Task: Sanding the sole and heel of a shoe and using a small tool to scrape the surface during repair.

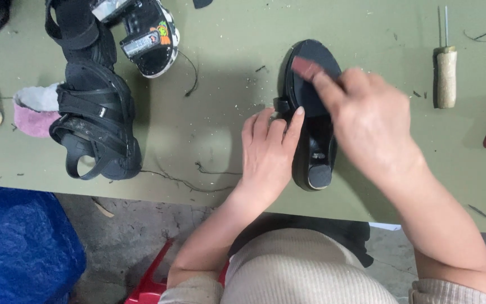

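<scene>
Rubbing the sandal sole

My left hand (268, 151) pins the sandal (310, 112) to the worktop (220, 112), steadying it; my right hand (367, 121) grip pinches a reddish block (306, 67).

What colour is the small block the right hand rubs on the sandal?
Reddish-pink block; head view.

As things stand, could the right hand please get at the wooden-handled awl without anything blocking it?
Probably yes: the right hand presses a reddish block on the black sandal, and only bare table lies between it and the awl.
</scene>
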